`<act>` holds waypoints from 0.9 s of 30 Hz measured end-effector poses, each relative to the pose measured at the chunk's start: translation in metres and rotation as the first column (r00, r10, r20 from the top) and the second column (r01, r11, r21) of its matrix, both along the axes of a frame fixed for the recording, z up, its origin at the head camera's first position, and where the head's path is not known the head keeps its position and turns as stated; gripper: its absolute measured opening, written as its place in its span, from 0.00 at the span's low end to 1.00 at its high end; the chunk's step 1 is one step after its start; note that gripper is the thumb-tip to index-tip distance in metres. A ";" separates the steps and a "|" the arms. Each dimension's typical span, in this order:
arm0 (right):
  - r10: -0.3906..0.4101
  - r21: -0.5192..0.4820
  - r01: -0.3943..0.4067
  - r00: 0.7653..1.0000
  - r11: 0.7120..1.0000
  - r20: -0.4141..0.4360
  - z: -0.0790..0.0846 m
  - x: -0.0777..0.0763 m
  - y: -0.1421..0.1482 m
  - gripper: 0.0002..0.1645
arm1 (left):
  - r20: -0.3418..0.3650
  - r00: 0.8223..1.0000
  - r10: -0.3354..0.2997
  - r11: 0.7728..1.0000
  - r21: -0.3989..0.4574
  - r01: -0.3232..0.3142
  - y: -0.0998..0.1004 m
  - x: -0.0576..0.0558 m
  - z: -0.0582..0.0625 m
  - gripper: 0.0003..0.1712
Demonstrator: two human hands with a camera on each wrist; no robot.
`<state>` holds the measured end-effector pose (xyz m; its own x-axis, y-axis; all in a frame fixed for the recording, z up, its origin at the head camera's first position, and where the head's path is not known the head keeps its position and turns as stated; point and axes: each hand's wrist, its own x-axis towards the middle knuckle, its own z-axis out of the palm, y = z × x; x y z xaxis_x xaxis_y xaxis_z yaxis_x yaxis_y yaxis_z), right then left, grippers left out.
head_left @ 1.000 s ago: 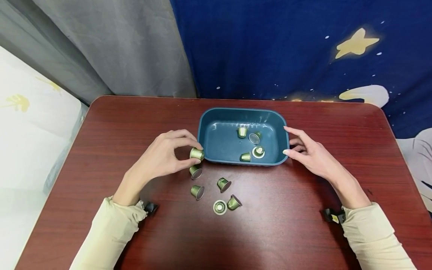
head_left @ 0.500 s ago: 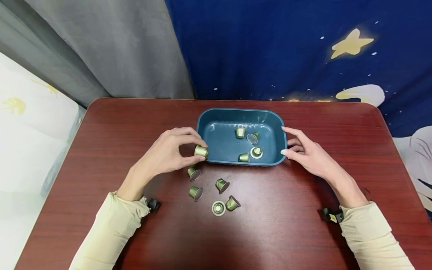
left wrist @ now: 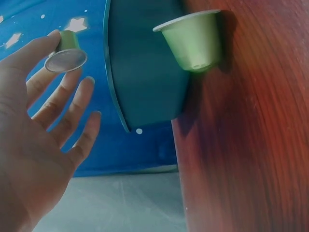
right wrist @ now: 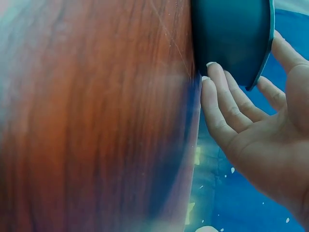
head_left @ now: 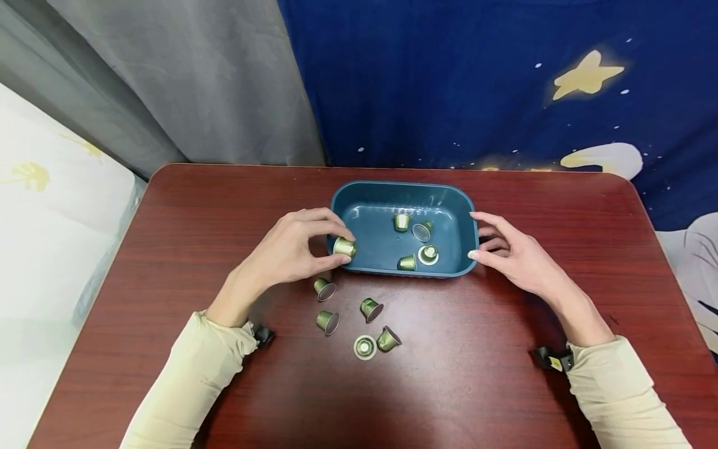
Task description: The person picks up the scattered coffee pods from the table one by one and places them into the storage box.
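My left hand pinches a green coffee capsule between thumb and fingertips, over the left rim of a dark teal bin. In the left wrist view, the silver lid of this held capsule faces the camera. At the bin's right end, my right hand holds the rim with thumb and index fingertips; the other fingers lie along the outer wall, as the right wrist view shows. Inside the bin, toward its right half, are several green capsules, one standing on its lid.
Several more capsules lie on the reddish-brown wooden table in front of the bin, among them a tipped one near the left hand and an upright one. A blue star-patterned curtain hangs behind the table.
My left hand has moved right with the pinched capsule, from just outside the bin's left side to over its rim. The right hand and the loose capsules have stayed in place.
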<state>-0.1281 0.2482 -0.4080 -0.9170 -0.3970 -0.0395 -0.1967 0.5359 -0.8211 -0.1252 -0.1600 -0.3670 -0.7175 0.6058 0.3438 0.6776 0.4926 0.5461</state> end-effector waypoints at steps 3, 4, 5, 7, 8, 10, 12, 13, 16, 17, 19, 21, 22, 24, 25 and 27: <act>0.007 -0.005 -0.007 1.000 1.000 -0.010 -0.001 0.000 0.000 0.40 | -0.006 1.000 -0.005 1.000 0.007 0.005 0.002 -0.001 -0.002 0.14; 0.005 -0.003 -0.005 1.000 1.000 -0.010 -0.002 0.000 0.000 0.40 | -0.008 1.000 -0.007 1.000 0.007 0.007 0.002 -0.002 -0.002 0.14; 0.000 -0.005 0.000 1.000 1.000 -0.007 -0.002 0.000 0.000 0.41 | -0.011 1.000 -0.007 1.000 0.007 0.007 0.003 -0.003 -0.003 0.14; -0.014 0.000 0.014 1.000 1.000 0.000 -0.002 -0.001 0.000 0.42 | -0.011 1.000 -0.009 1.000 0.011 0.009 0.004 -0.005 -0.003 0.14; -0.022 0.005 0.022 1.000 1.000 0.004 -0.002 -0.001 0.000 0.42 | -0.010 1.000 -0.011 1.000 0.013 0.011 0.005 -0.006 -0.003 0.14; -0.031 0.013 0.031 0.999 0.999 0.010 -0.002 -0.001 0.000 0.43 | -0.009 1.000 -0.017 1.000 0.018 0.018 0.006 -0.008 -0.004 0.14; -0.036 0.018 0.036 0.999 0.999 0.015 -0.001 -0.001 0.001 0.44 | -0.007 1.000 -0.026 0.999 0.020 0.026 0.007 -0.010 -0.003 0.14; -0.034 0.019 0.034 0.999 0.999 0.016 -0.001 -0.002 0.000 0.44 | -0.006 1.000 -0.028 0.999 0.020 0.029 0.008 -0.010 -0.003 0.14; -0.024 0.041 0.023 0.999 0.999 0.023 -0.001 -0.002 0.000 0.44 | -0.007 0.999 -0.033 0.999 0.007 0.033 0.009 -0.013 -0.002 0.14; -0.020 0.050 0.019 0.999 0.999 0.027 -0.001 -0.002 0.000 0.44 | -0.009 0.999 -0.034 0.999 0.000 0.034 0.010 -0.014 -0.002 0.13; -0.012 0.072 0.010 0.999 0.997 0.034 0.000 -0.001 0.001 0.43 | -0.008 0.999 -0.036 0.999 -0.009 0.036 0.011 -0.016 -0.002 0.13; -0.004 0.094 0.001 0.999 0.996 0.039 0.000 0.000 0.001 0.43 | -0.007 0.999 -0.039 0.999 -0.019 0.038 0.013 -0.018 -0.003 0.13; -0.002 0.099 -0.003 0.999 0.995 0.042 0.000 0.001 0.001 0.44 | -0.008 0.999 -0.040 0.999 -0.024 0.039 0.013 -0.019 -0.004 0.13; 0.004 0.110 -0.009 0.999 0.994 0.048 0.001 0.001 0.001 0.45 | -0.001 0.999 -0.043 0.999 -0.024 0.043 0.015 -0.020 -0.005 0.13; 0.007 0.114 -0.013 0.999 0.993 0.052 0.001 0.001 0.001 0.45 | 0.001 0.999 -0.044 0.999 -0.025 0.044 0.015 -0.020 -0.006 0.13; 0.012 0.120 -0.019 0.998 0.993 0.060 0.001 0.001 0.000 0.47 | 0.003 0.999 -0.042 0.999 -0.034 0.043 0.017 -0.021 -0.006 0.13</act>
<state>-0.1275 0.2486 -0.4067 -0.9053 -0.4004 -0.1418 -0.1589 0.6289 -0.7610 -0.1460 -0.1434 -0.3732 -0.6917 0.6471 0.3206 0.6970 0.4819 0.5309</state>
